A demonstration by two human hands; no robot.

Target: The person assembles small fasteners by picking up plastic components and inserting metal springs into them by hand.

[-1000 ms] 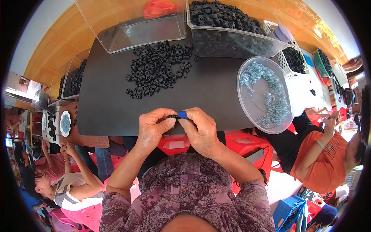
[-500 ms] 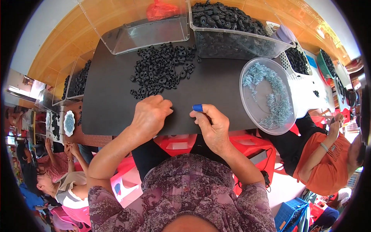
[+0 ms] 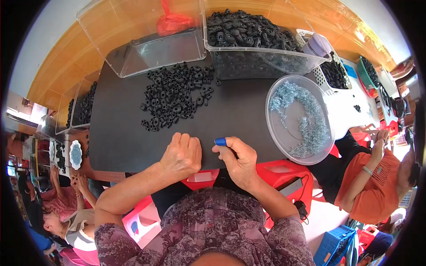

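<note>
My left hand [image 3: 183, 153] is curled into a fist, knuckles up, over the near edge of the dark table [image 3: 120, 148]. Whatever its fingers hold is hidden. Close by on the right, my right hand [image 3: 239, 160] is pinched, thumb against index finger, and a blue finger cover [image 3: 220, 141] wraps one fingertip. Anything in that pinch is too small to name. Beyond my left hand lies a loose pile of small black plastic parts [image 3: 175, 95]. To the right of my hands sits a round clear tub [image 3: 271, 135] with a curved heap of small bluish metal springs [image 3: 316, 128].
At the back stand an empty-looking clear bin [image 3: 155, 51] with a red plastic bag [image 3: 174, 24] and a bin [image 3: 262, 62] full of black parts. A white basket [image 3: 321, 73] is on the right. Co-workers sit on both sides; red stools [image 3: 284, 173] are below the table.
My left hand has come back from beside the pile toward the table's near edge and turned more toward my right hand. The view has shifted slightly, and my right hand keeps its pinch.
</note>
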